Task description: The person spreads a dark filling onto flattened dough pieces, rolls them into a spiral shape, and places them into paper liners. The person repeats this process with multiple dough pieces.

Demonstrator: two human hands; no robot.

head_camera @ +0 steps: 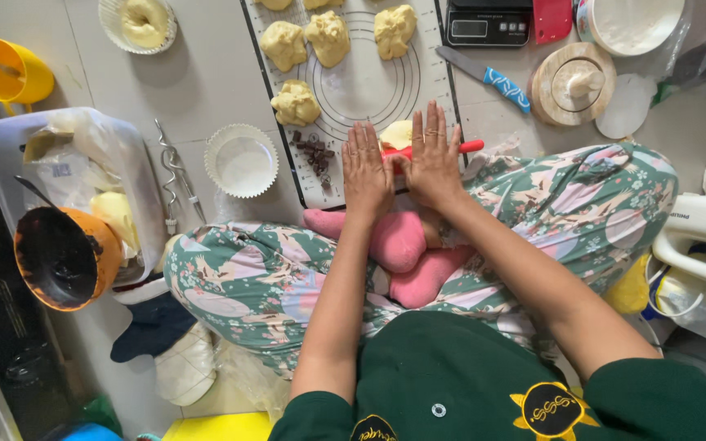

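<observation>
We see left hand (367, 167) and right hand (432, 155) flat, fingers stretched, side by side, pressing red rolling pin (469, 147) over dough piece (396, 133) at near edge of baking mat (361, 86). Chocolate chunks (314, 154) just left of hands. More dough lumps (296, 104) farther up mat. White paper cup (242, 160), blue-handled knife (496, 82), scale (486, 24) around.

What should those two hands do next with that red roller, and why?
Probably push the red rolling pin forward over the dough piece. Both the left hand and the right hand lie flat on it, and the dough sits just ahead on the baking mat.
</observation>
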